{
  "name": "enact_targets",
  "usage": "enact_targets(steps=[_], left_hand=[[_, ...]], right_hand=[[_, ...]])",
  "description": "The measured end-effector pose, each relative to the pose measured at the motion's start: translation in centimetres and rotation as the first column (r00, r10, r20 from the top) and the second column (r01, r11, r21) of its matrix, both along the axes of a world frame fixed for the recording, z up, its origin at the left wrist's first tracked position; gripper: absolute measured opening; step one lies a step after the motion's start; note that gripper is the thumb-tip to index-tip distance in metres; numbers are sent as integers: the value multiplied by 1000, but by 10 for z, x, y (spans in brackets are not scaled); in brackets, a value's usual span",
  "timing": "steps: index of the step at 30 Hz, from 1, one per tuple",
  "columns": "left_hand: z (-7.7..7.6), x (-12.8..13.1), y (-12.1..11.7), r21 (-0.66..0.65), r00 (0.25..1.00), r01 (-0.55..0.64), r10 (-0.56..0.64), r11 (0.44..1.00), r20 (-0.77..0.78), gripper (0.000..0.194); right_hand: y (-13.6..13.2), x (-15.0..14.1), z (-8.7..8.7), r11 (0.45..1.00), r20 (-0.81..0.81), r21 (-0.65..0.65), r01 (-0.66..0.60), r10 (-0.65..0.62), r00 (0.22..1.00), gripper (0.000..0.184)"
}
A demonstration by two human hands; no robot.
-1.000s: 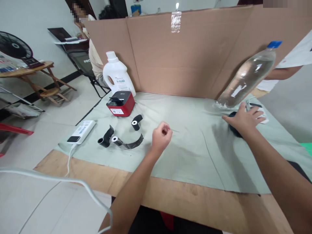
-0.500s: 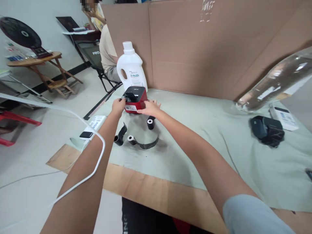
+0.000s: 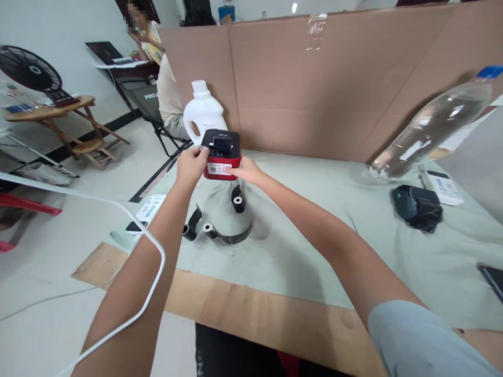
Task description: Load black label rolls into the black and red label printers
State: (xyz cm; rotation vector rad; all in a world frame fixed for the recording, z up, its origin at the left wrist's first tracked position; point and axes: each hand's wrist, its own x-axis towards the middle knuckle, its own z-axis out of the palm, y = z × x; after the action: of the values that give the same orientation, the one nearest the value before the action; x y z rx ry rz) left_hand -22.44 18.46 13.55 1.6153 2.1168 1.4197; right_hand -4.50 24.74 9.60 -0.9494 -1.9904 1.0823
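Note:
A small red box-shaped device with a black top (image 3: 222, 152), which looks like a label printer, is between my two hands. On its left top edge, my left hand (image 3: 192, 165) grips with thumb and fingers. My right hand (image 3: 248, 170) holds its right side, thumb across the white sticker on the front. Just nearer to me, a black roll with a white core (image 3: 238, 204) stands on the cloth. Another such roll (image 3: 208, 229) lies with its black strip curling right. A third, partly unrolled black roll (image 3: 190, 230) is by my left forearm.
A white detergent bottle (image 3: 204, 112) stands behind the device, before a cardboard wall (image 3: 291, 89). At right are a leaning clear bottle (image 3: 432, 128), a black object (image 3: 417, 205) and a white box (image 3: 442, 186). A white cable (image 3: 157, 283) crosses my left arm. A person (image 3: 170, 97) sits beyond.
The device has turned to face me more squarely and sits higher against the detergent bottle. Both hands moved with it. The view has tilted upward slightly.

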Motion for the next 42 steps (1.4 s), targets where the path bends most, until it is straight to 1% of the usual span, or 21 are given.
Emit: enact_targets(steps=[2, 3, 4, 5, 6, 7, 8, 10, 12, 14, 16, 18, 23, 26, 33, 38, 42], left_hand=[[21, 37, -15, 72, 999, 11, -9, 997, -40, 32], [27, 59, -24, 104, 998, 24, -19, 994, -52, 33], [28, 84, -33, 135, 998, 43, -36, 990, -59, 36], [25, 110, -43, 156, 996, 74, -65, 985, -62, 38], [18, 137, -53, 175, 994, 104, -94, 979, -61, 41], [6, 163, -63, 193, 991, 130, -122, 973, -50, 43], [-8, 188, -72, 201, 986, 164, -161, 966, -29, 47], [-40, 230, -90, 185, 960, 269, -279, 945, 33, 51], [-69, 258, -102, 170, 928, 330, -352, 928, 119, 52], [-89, 273, -111, 154, 907, 360, -383, 920, 173, 50], [-98, 279, -116, 131, 902, 369, -389, 920, 187, 49], [-102, 278, -118, 118, 911, 360, -376, 926, 171, 49], [-108, 269, -119, 127, 945, 300, -313, 945, 97, 50], [-111, 262, -119, 122, 955, 284, -291, 951, 49, 51], [-108, 257, -120, 114, 951, 305, -308, 946, 16, 49], [-106, 254, -120, 94, 961, 271, -264, 958, -81, 53], [-105, 249, -118, 120, 947, 317, -306, 941, -99, 55]], right_hand=[[-12, 29, 7, 999, -199, 41, 10, -2, 980, 65], [-21, 47, 10, 997, -266, 60, 50, -32, 963, 72], [-31, 68, 11, 991, -314, 80, 108, -78, 946, 80], [-42, 90, 10, 980, -348, 100, 172, -128, 929, 86], [-55, 114, 7, 966, -365, 119, 231, -174, 915, 92], [-69, 138, 3, 949, -373, 136, 285, -217, 902, 98], [-84, 162, -4, 932, -377, 145, 331, -257, 890, 101], [-112, 205, -22, 910, -377, 137, 390, -316, 871, 105], [-135, 237, -41, 896, -362, 99, 432, -372, 855, 105], [-151, 255, -56, 888, -332, 67, 454, -409, 850, 103], [-160, 262, -65, 886, -306, 48, 461, -426, 851, 101], [-163, 262, -69, 887, -303, 33, 460, -430, 850, 101], [-167, 251, -73, 898, -335, 14, 439, -409, 849, 106], [-170, 246, -74, 904, -331, 3, 427, -402, 854, 106], [-170, 247, -75, 922, -287, 13, 388, -368, 884, 105], [-168, 249, -79, 917, -255, 19, 399, -382, 889, 108], [-170, 250, -83, 916, -230, 14, 401, -387, 893, 112]])
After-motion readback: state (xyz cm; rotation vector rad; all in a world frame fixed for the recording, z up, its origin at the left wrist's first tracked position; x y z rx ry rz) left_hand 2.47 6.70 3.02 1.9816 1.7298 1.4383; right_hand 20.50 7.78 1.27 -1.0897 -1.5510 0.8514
